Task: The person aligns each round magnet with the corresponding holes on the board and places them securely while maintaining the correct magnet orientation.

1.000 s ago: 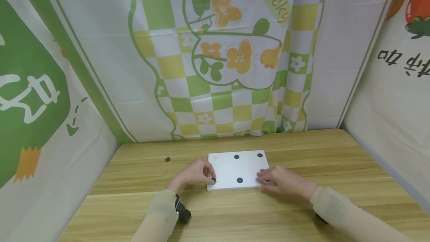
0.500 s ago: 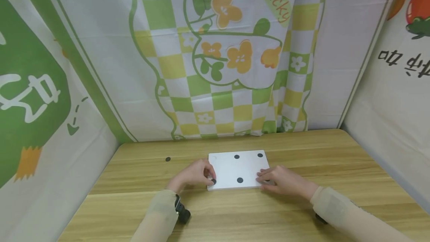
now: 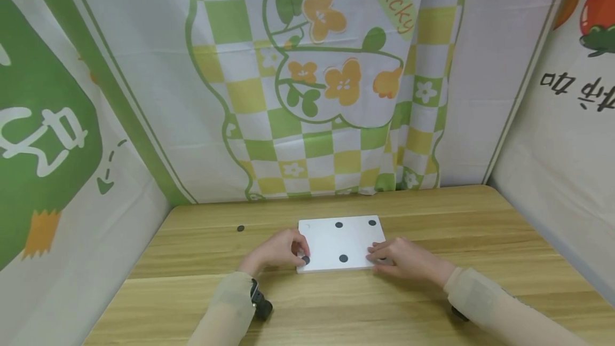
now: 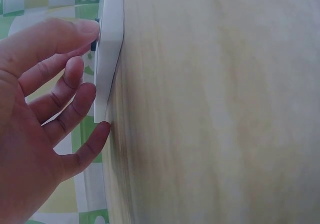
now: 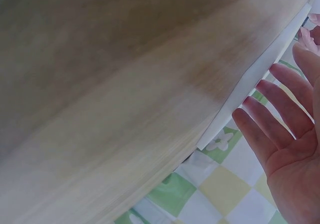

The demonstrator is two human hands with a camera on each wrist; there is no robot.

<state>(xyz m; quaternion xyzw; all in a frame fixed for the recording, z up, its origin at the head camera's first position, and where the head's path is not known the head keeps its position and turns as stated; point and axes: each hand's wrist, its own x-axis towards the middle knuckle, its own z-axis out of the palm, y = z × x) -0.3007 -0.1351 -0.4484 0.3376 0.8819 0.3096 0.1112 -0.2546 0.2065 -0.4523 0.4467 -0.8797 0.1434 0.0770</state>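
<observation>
A white rectangular board [image 3: 326, 239] lies flat on the table, with several round black discs on it. My left hand [image 3: 280, 248] is at its near left corner, thumb and index finger at a black disc [image 3: 306, 260] there. In the left wrist view the left thumb and index finger [image 4: 80, 32] meet at the board's face, the other fingers loosely bent. My right hand [image 3: 403, 257] rests its extended fingers on the board's right edge, partly covering another disc [image 3: 383, 257]. Further discs sit at the near middle [image 3: 343, 258], far middle [image 3: 339, 225] and far right [image 3: 372, 223].
A loose black disc [image 3: 241, 228] lies on the wooden table [image 3: 336, 308], left of the board. A faint round mark [image 3: 307, 226] shows at the board's far left corner. A patterned curtain [image 3: 312, 159] hangs behind the table, with printed cloth walls at both sides.
At the near left corner, the disc under my left fingers has shifted slightly toward me and shows flatter. My right hand and the board have stayed in place.
</observation>
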